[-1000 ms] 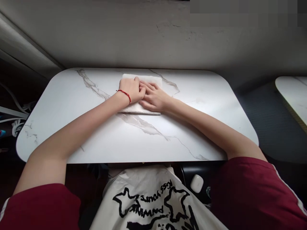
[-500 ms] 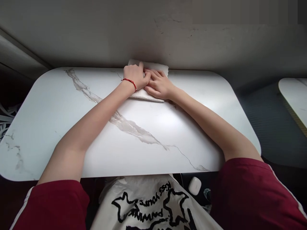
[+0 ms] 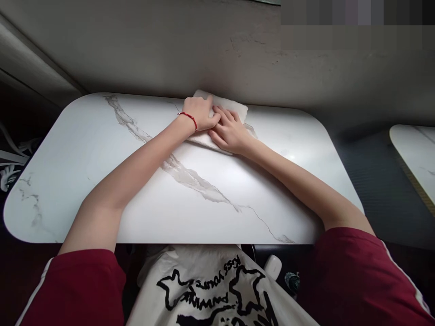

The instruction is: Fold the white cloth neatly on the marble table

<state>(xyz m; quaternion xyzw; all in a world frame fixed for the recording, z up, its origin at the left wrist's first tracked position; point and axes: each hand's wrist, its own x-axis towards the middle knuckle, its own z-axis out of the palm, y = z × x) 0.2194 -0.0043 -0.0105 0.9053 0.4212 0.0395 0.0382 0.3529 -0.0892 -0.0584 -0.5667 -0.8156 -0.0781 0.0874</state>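
The white cloth point(image 3: 231, 104) lay at the worktop's point(image 3: 200, 217) far edge, by the wall point(image 3: 163, 54), more slanted than half a second earlier. My left hand point(image 3: 199, 113), its grip hidden, and right hand point(image 3: 231, 134), fingers spread, rested on it, together and touching.

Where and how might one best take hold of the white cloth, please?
I'd suggest pinching the white cloth by its far right corner, coming from the right: that corner sticks out uncovered beyond the right hand, while the left hand and right hand cover its middle. The corner looks thin enough to pinch.
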